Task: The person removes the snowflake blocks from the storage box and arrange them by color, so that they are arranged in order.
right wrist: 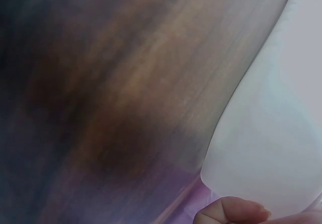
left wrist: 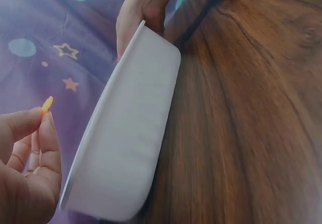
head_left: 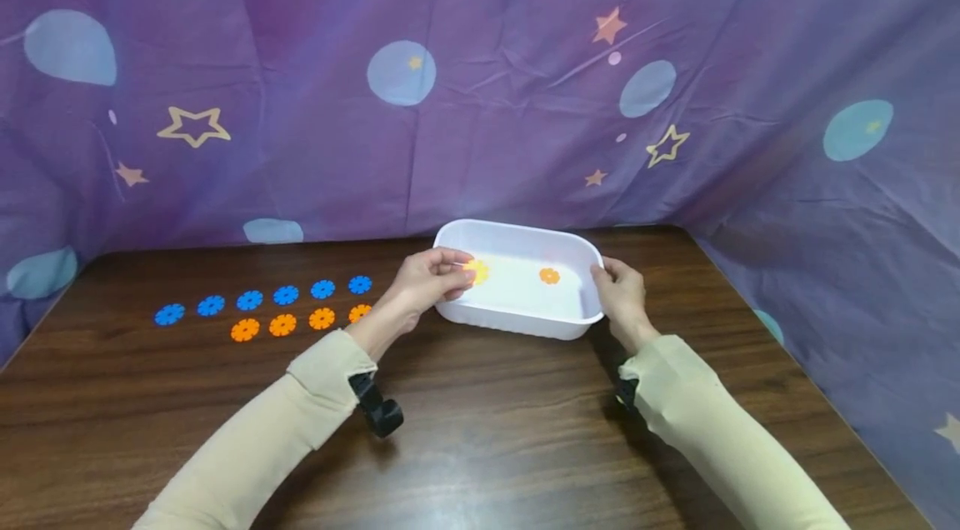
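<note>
A thin, notched orange disc (head_left: 477, 272) is pinched between the thumb and fingers of my left hand (head_left: 427, 282), over the left end of a white plastic tub (head_left: 510, 322). The left wrist view shows that disc (left wrist: 47, 103) edge-on at the fingertips, above the tub's rim. Inside the tub, another orange disc (head_left: 550, 275) lies on the bottom toward the right. My right hand (head_left: 624, 297) grips the tub's right end by the rim. In the right wrist view only part of that hand (right wrist: 234, 211) shows, against the white wall.
On the brown wooden table (head_left: 480, 447), a row of several blue discs (head_left: 250, 300) lies at the left. Several orange discs (head_left: 282, 325) form a row in front of it; the left forearm is close to the rightmost one. A purple patterned cloth (head_left: 322, 97) hangs behind.
</note>
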The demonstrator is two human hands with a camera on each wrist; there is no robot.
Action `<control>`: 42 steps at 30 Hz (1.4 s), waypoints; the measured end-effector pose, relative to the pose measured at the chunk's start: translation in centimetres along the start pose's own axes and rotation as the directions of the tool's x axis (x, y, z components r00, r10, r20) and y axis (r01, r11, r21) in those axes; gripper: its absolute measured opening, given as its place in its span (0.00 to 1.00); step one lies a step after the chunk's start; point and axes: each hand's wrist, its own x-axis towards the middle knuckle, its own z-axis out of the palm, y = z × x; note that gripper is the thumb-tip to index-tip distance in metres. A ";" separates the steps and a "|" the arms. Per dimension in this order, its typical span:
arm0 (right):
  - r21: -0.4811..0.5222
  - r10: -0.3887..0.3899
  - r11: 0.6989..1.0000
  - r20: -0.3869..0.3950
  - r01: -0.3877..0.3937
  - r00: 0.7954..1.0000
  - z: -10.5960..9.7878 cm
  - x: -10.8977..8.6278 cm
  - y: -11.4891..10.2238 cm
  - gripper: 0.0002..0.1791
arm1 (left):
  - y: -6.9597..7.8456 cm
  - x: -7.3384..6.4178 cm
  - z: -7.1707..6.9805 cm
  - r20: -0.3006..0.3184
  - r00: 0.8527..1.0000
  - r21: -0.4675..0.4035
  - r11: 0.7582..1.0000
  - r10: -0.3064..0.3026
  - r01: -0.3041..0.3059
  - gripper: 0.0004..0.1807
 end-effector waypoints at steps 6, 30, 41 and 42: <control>0.020 0.004 1.000 0.006 -0.004 1.000 0.0 -0.1 0.0 0.22 | -0.4 -1.3 -2.3 -0.025 1.000 -0.012 1.000 -0.017 0.017 0.19; 0.018 0.004 1.000 0.016 -0.004 1.000 0.1 -0.1 0.0 0.22 | -3.3 -8.0 -13.7 -0.140 0.988 0.040 0.996 -0.070 0.077 0.18; 0.015 -0.012 1.000 0.003 0.012 1.000 0.1 -0.1 0.0 0.22 | -4.5 -10.6 -19.5 -0.262 0.964 -0.006 0.999 -0.033 0.033 0.11; 0.014 -0.011 1.000 0.002 0.011 1.000 0.0 -0.1 0.0 0.22 | -4.7 -10.7 -19.9 -0.275 0.961 -0.006 0.999 -0.036 0.035 0.12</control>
